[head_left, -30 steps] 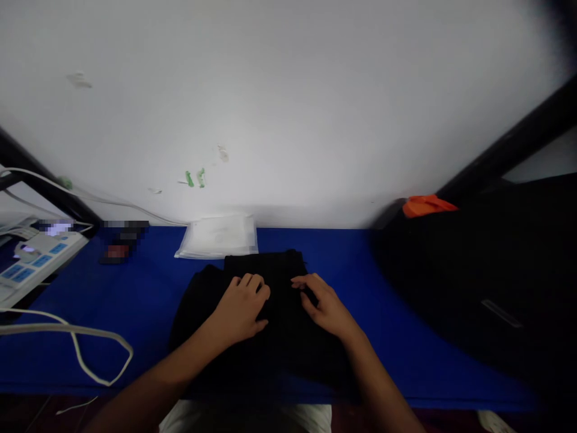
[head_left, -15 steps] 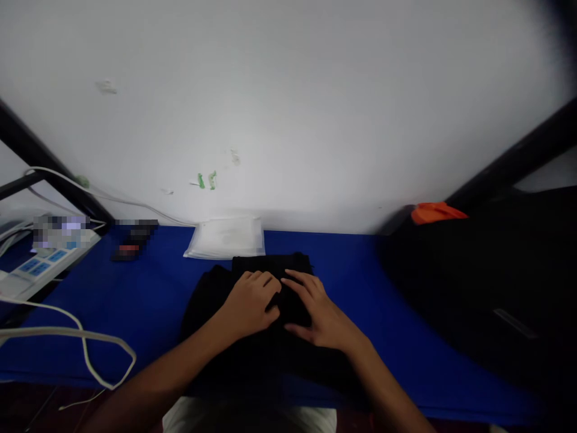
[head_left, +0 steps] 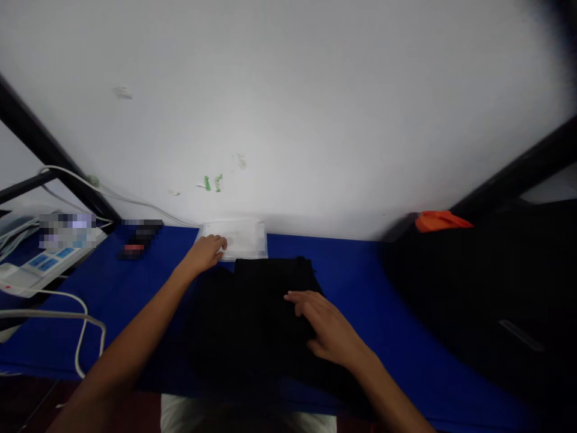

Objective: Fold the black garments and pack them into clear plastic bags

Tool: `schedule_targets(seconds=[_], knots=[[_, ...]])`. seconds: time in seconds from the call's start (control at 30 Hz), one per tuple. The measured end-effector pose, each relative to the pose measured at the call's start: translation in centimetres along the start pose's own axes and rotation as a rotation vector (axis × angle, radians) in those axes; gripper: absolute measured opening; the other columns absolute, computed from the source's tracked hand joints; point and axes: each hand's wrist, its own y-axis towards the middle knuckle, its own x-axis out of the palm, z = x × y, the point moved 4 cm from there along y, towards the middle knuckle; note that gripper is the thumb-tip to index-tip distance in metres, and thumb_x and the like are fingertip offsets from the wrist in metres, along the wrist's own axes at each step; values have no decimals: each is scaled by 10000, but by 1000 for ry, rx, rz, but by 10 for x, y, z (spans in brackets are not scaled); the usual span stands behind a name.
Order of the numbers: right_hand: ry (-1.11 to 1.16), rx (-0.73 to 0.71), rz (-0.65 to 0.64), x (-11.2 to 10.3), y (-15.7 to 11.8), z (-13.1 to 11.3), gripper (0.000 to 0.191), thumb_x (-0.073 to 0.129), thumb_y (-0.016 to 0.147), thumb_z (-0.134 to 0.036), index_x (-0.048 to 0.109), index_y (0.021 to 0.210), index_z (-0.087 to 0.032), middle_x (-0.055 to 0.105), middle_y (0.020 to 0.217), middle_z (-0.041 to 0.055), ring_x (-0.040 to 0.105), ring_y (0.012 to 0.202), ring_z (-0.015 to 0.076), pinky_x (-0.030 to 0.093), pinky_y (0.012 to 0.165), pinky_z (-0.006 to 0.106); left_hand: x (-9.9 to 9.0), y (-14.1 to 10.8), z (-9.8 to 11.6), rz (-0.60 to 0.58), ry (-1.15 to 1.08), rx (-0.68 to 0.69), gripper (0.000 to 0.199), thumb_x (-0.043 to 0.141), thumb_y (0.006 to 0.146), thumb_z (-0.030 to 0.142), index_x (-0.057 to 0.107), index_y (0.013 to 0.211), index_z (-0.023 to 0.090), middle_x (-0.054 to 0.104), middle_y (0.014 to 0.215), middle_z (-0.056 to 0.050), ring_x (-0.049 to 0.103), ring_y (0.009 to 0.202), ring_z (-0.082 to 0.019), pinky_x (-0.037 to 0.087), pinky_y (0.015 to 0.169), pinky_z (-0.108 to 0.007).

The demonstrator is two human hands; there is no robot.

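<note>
Black folded cloth, perhaps a garment (head_left: 270, 313), lies on the blue surface in front of me; its dark folds are hard to make out. My left hand (head_left: 207, 254) is at the near left part of a flat white packet (head_left: 243, 237) by the wall. Its fingers bend over the packet with the thumb apart, and no grip on it shows. Over the right part of the black cloth, my right hand (head_left: 329, 328) is open, fingers stretched to the left; whether they press on the cloth I cannot tell.
A white power strip (head_left: 49, 261) with cables (head_left: 85, 319) sits at the left. Near it lies a dark, partly blurred object (head_left: 139, 240). A large black bag-like thing (head_left: 473, 288) with an orange piece (head_left: 444, 221) fills the right. A white wall (head_left: 315, 120) rises behind.
My left hand has left the black cloth and moved forward and left to the white packet. My right hand has shifted slightly right and nearer. The cloth looks more spread out at the left.
</note>
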Motion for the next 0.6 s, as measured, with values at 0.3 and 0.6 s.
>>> schedule_targets(seconds=[0.3, 0.6], knots=[[-98, 116, -161, 9, -3, 5, 868, 412, 528, 52, 446, 1366, -174, 593, 1325, 139, 584, 1204, 248, 516, 973, 404, -24, -14, 27, 102, 90, 141, 373, 413, 855, 85, 621, 1153, 169, 561, 1074, -116, 537, 980, -249, 467, 856, -396], [-102, -457, 197, -13, 21, -19, 477, 338, 982, -321, 331, 1423, -138, 572, 1324, 190, 464, 1326, 267, 423, 1065, 522, -5, -53, 132, -63, -179, 407, 810, 610, 763, 115, 240, 1481, 165, 445, 1215, -153, 455, 1129, -290, 447, 993, -479]])
